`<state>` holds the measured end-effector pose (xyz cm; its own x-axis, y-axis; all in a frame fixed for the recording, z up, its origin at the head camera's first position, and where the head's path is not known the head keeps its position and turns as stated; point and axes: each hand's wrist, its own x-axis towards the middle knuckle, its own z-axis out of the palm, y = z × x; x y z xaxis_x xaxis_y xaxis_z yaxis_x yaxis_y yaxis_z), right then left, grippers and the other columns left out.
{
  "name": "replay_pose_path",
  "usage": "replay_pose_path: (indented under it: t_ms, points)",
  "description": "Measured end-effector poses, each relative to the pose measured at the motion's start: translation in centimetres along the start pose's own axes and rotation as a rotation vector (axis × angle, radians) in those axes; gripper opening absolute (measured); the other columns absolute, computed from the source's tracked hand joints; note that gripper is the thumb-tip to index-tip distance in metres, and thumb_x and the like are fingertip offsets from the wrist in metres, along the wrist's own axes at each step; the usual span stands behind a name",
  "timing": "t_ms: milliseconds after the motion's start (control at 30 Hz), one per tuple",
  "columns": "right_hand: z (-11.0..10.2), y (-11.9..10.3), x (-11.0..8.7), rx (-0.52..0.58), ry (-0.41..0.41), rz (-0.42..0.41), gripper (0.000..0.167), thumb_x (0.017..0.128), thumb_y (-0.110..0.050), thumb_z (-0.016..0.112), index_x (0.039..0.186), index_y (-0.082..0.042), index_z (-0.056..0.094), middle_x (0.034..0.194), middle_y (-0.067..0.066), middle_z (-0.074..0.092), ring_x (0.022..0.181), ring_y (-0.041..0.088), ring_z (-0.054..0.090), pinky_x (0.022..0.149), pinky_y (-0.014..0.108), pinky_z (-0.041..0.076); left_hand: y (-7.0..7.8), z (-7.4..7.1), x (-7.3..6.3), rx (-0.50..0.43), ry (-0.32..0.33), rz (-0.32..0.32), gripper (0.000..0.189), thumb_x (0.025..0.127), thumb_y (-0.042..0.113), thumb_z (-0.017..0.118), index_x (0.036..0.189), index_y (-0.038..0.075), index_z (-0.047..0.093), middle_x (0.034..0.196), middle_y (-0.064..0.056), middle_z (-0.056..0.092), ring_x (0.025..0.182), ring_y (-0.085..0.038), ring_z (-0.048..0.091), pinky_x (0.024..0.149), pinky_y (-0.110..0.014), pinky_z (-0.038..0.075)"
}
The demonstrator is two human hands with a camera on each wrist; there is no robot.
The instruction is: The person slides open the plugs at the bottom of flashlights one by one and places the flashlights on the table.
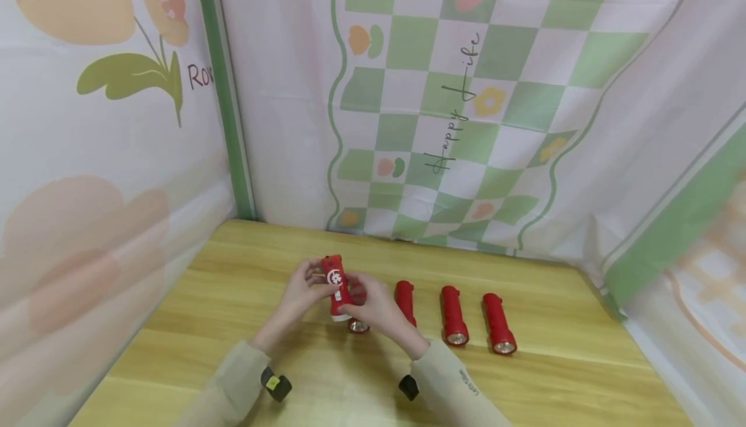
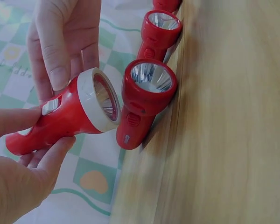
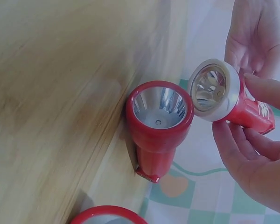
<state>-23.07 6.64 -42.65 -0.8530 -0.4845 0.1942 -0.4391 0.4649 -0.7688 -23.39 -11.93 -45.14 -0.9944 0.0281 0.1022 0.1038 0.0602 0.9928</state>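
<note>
Between both hands is a red flashlight with a white rim around its lens, held above the table with the lens end toward the person. The left hand grips its body; in the left wrist view, the thumb lies by the white switch and fingers curl underneath. Nearer the lens, the right hand holds it between thumb and fingers, as the right wrist view shows. Just beneath lies an all-red flashlight, mostly hidden by the right hand in the head view.
More red flashlights lie in a row to the right: one partly behind the right wrist, another, and the last. All rest on the wooden table, lenses toward the person. Printed curtains hang behind and at both sides.
</note>
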Motion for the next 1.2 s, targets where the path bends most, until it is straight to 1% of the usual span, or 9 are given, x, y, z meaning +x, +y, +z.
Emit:
replay_pose_path:
  t_ms: [133,267,367,533,633,733,867,1067,1200]
  points:
    - [-0.2,0.0,-0.1,0.028,0.008,0.012,0.058,0.085,-0.008,0.076,0.136,0.004,0.052,0.124,0.02,0.065,0.104,0.031,0.068,0.084,0.035,0.061,0.1,0.2,-0.1,-0.004,-0.012,0.028,0.056,0.08,0.001,0.076,0.129,-0.002,0.049,0.123,-0.023,0.061,0.107,-0.028,0.064,0.084,-0.027,0.057]
    - [-0.3,0.1,-0.2,0.012,0.025,0.015,0.054,0.084,-0.009,0.077,0.132,0.003,0.055,0.12,0.017,0.067,0.102,0.028,0.069,0.083,0.034,0.061,0.1,0.4,-0.2,-0.001,-0.033,0.054,0.056,0.079,0.001,0.076,0.128,-0.001,0.05,0.122,-0.022,0.062,0.108,-0.028,0.064,0.087,-0.028,0.057]
    - [-0.3,0.2,-0.3,-0.012,0.033,0.017,0.052,0.083,-0.012,0.078,0.129,0.001,0.057,0.116,0.015,0.069,0.099,0.025,0.069,0.082,0.033,0.061,0.2,0.5,-0.3,0.004,-0.043,0.069,0.055,0.079,0.001,0.077,0.128,0.0,0.051,0.122,-0.02,0.063,0.108,-0.028,0.064,0.093,-0.033,0.056]
    - [-0.2,0.3,-0.3,-0.045,0.04,0.012,0.051,0.084,-0.013,0.078,0.129,-0.001,0.058,0.113,0.013,0.071,0.097,0.023,0.07,0.08,0.029,0.06,0.2,0.7,-0.5,0.0,-0.052,0.096,0.055,0.079,0.0,0.077,0.128,0.0,0.051,0.121,-0.02,0.064,0.109,-0.027,0.063,0.103,-0.05,0.051]
    - [-0.3,0.3,-0.4,-0.048,0.044,0.004,0.049,0.085,-0.014,0.077,0.129,-0.003,0.059,0.113,0.012,0.071,0.097,0.022,0.07,0.08,0.027,0.06,0.3,0.8,-0.6,-0.005,-0.058,0.116,0.055,0.079,0.0,0.077,0.128,0.0,0.05,0.122,-0.02,0.064,0.109,-0.026,0.062,0.106,-0.054,0.047]
    - [-0.4,0.2,-0.6,-0.043,0.045,0.004,0.046,0.085,-0.016,0.078,0.126,-0.005,0.061,0.113,0.01,0.072,0.097,0.021,0.07,0.08,0.025,0.06,0.3,0.9,-0.7,-0.003,-0.063,0.122,0.055,0.078,0.0,0.077,0.127,0.001,0.051,0.122,-0.02,0.064,0.109,-0.025,0.062,0.107,-0.054,0.047]
    - [-0.6,0.1,-0.8,-0.04,0.043,-0.006,0.041,0.085,-0.017,0.078,0.122,-0.006,0.063,0.111,0.009,0.073,0.096,0.02,0.071,0.079,0.026,0.06,0.4,1.0,-0.8,0.003,-0.07,0.121,0.055,0.078,0.001,0.077,0.127,0.001,0.051,0.121,-0.02,0.064,0.108,-0.025,0.062,0.106,-0.053,0.048]
    - [-0.9,0.1,-1.0,-0.022,0.036,-0.013,0.041,0.084,-0.016,0.078,0.12,-0.005,0.064,0.111,0.01,0.073,0.094,0.02,0.07,0.08,0.035,0.062,0.7,1.0,-1.0,0.023,-0.076,0.119,0.055,0.079,0.002,0.078,0.127,0.001,0.051,0.12,-0.019,0.065,0.109,-0.024,0.062,0.107,-0.051,0.047]
    - [-1.1,0.1,-1.2,-0.006,0.021,-0.004,0.041,0.085,-0.018,0.078,0.121,-0.004,0.064,0.111,0.01,0.072,0.094,0.021,0.07,0.081,0.038,0.061,0.9,1.0,-1.2,0.058,-0.065,0.126,0.051,0.081,0.004,0.078,0.125,0.001,0.054,0.116,-0.018,0.067,0.107,-0.024,0.063,0.106,-0.048,0.048]
